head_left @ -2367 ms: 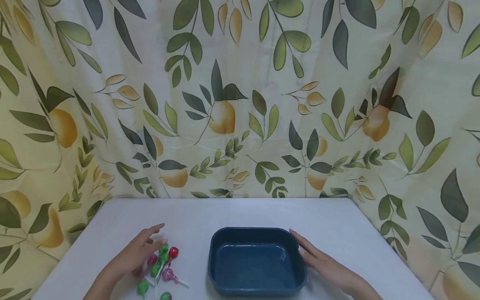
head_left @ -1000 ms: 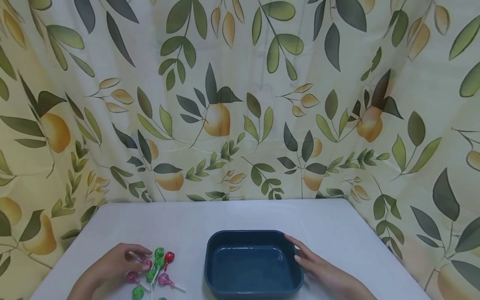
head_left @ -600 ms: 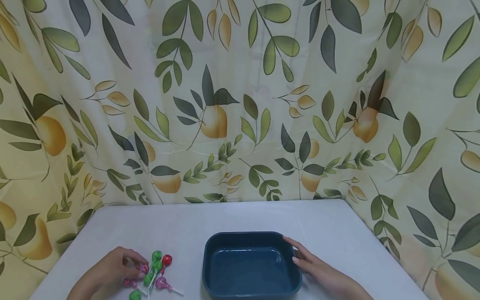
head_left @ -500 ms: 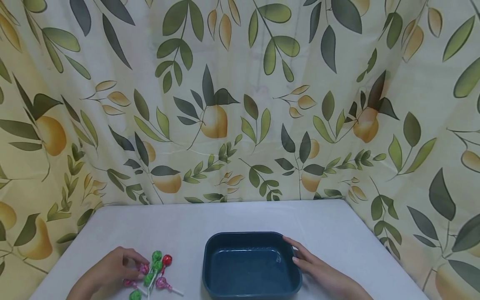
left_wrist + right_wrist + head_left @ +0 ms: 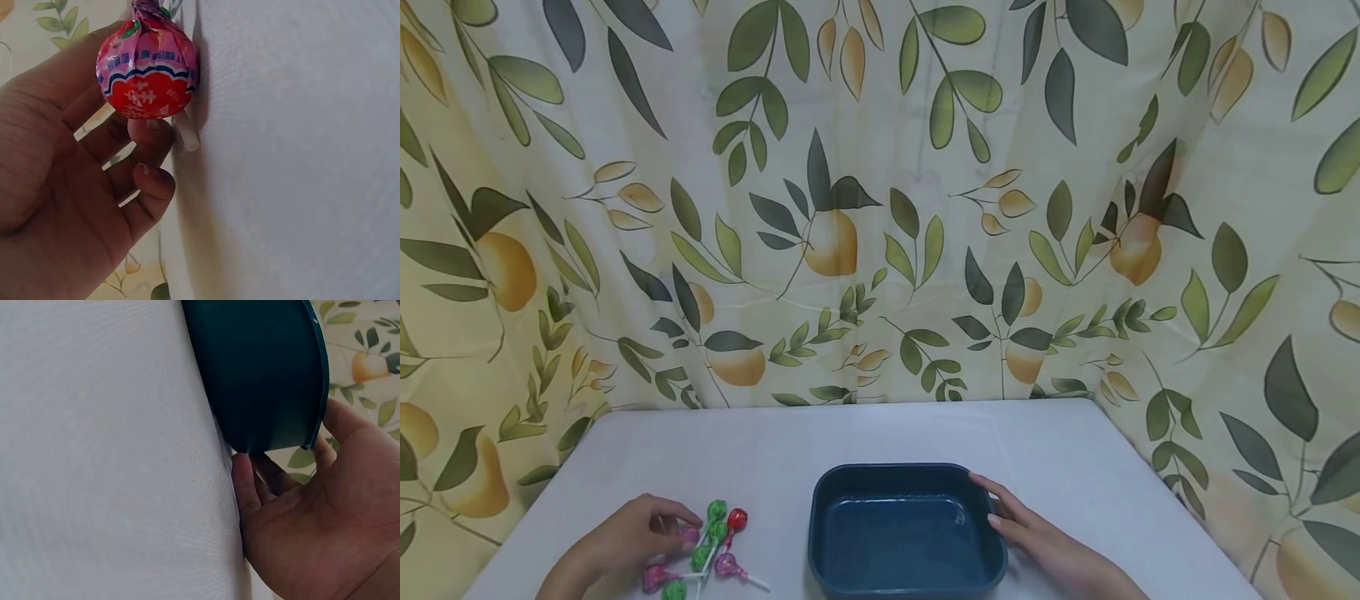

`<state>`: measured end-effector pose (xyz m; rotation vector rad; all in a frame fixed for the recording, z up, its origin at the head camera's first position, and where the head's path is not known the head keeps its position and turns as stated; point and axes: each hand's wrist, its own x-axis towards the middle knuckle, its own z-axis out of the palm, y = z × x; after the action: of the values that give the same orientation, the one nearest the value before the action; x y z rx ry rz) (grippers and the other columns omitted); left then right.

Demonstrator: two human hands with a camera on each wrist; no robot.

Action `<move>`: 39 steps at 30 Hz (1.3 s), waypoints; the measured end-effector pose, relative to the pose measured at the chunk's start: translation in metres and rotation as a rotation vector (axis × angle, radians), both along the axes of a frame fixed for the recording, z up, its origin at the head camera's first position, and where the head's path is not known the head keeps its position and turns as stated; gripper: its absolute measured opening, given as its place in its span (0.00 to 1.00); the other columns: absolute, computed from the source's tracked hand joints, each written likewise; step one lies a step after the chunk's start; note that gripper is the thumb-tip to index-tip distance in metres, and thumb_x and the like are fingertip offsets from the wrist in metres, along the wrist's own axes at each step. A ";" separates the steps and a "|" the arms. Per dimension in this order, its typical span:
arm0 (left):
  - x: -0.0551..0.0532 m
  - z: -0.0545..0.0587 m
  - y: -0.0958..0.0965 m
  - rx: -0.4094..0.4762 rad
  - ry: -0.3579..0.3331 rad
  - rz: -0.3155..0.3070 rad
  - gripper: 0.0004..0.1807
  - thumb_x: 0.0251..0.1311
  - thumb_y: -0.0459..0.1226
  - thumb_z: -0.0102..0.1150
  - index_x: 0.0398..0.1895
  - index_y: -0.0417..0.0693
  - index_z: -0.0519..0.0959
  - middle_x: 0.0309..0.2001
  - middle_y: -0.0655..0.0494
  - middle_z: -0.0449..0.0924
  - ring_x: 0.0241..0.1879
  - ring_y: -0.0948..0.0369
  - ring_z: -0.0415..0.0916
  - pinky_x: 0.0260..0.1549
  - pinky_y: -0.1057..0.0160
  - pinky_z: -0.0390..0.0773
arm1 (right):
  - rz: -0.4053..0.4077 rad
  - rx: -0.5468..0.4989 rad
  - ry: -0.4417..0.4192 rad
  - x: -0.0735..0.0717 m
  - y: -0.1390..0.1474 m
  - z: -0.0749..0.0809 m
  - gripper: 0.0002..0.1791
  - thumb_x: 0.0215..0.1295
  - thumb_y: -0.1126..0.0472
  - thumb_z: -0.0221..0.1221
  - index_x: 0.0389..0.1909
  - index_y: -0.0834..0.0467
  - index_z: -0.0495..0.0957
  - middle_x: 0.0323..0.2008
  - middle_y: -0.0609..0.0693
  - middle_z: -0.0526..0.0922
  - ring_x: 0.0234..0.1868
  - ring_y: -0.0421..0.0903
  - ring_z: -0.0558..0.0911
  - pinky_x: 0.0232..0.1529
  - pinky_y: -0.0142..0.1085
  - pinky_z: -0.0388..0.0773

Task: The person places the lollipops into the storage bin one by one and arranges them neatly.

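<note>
On the table's left side, my left hand curves its fingers round a pink lollipop and pinches it, its fingertips partly hiding the candy. Nearer me lies another pink-wrapped lollipop, stick to the right. In the left wrist view, a pink and red lollipop overlaps the fingers. Green lollipops, a red one and a pink-purple one lie just right of the hand. My right hand rests its extended fingers against the right wall of a dark blue rectangular container, which has nothing inside.
A white cloth covers the table. Behind it hangs a curtain printed with leaves and fruit. Another green lollipop is cut off at the near edge of the head view.
My left hand has come down and back from above the lollipops and closed its fingers on a pink one. The nearer pink lollipop has just shifted slightly towards me. My right hand stays at the container.
</note>
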<state>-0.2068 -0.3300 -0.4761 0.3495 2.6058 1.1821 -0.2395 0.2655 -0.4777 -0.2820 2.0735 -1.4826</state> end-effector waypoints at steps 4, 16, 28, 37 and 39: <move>0.000 -0.001 -0.001 0.008 0.003 -0.025 0.16 0.55 0.34 0.76 0.48 0.45 0.88 0.31 0.54 0.78 0.31 0.58 0.71 0.29 0.63 0.72 | -0.003 0.001 0.003 -0.001 0.001 -0.001 0.32 0.80 0.37 0.45 0.81 0.30 0.51 0.82 0.58 0.43 0.79 0.68 0.42 0.66 0.74 0.46; -0.004 -0.002 0.006 -0.057 0.051 0.123 0.11 0.55 0.38 0.76 0.41 0.49 0.87 0.33 0.56 0.77 0.33 0.55 0.70 0.30 0.61 0.71 | 0.025 0.002 0.028 0.001 0.005 -0.001 0.32 0.81 0.38 0.44 0.81 0.30 0.50 0.83 0.56 0.43 0.79 0.66 0.42 0.67 0.73 0.46; -0.004 0.000 0.002 0.003 0.080 0.210 0.17 0.56 0.36 0.76 0.49 0.43 0.85 0.38 0.55 0.84 0.34 0.55 0.77 0.30 0.61 0.76 | 0.036 -0.020 0.054 0.000 0.000 -0.004 0.31 0.82 0.40 0.44 0.81 0.29 0.51 0.83 0.55 0.43 0.80 0.66 0.39 0.67 0.74 0.45; -0.004 0.009 0.023 0.019 0.052 0.389 0.15 0.56 0.35 0.77 0.46 0.44 0.86 0.40 0.55 0.85 0.35 0.56 0.76 0.32 0.58 0.74 | -0.001 -0.026 0.028 0.001 0.000 -0.003 0.32 0.80 0.39 0.46 0.81 0.30 0.52 0.83 0.55 0.42 0.80 0.67 0.37 0.66 0.75 0.42; -0.004 0.010 0.027 0.029 0.038 0.418 0.15 0.56 0.35 0.77 0.46 0.44 0.86 0.40 0.55 0.85 0.36 0.57 0.76 0.33 0.56 0.73 | -0.013 -0.029 0.017 0.003 -0.001 -0.001 0.32 0.80 0.39 0.47 0.81 0.31 0.52 0.83 0.56 0.42 0.79 0.68 0.37 0.66 0.75 0.42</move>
<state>-0.2107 -0.3026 -0.4661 -0.1822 2.7803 1.3468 -0.2369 0.2647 -0.4790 -0.2941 2.0721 -1.5245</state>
